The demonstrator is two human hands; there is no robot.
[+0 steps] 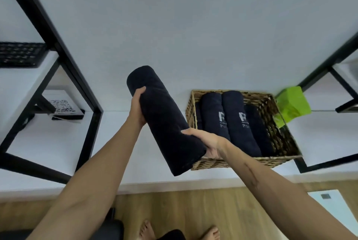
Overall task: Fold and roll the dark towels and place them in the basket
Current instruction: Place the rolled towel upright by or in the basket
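A white table (193, 36) is seen from above, with black frame legs at either side. On it, to the right, a wicker basket (279, 139) is set, and rolled dark towels (232, 115) are already laid side by side in it, two of them showing a pale printed mark. A green bag (292, 102) lies just beyond the basket's far right corner, a keyboard (19, 53) is seen at the far left, and a card with a square printed code (62, 107) is propped nearby.

A further rolled towel (164, 119) is held above the table, tilted, just beside the basket's left wall, its near end overlapping the basket's near left corner. It is judged to be soft, light and thick, likely to loosen if slackly held, so it is best taken round the roll towards both ends.

It is held that way now: the left hand (137, 108) is wrapped round the far upper part, and the right hand (207, 143) is clamped round the near lower part. The hands are set apart, one at each end of the roll.
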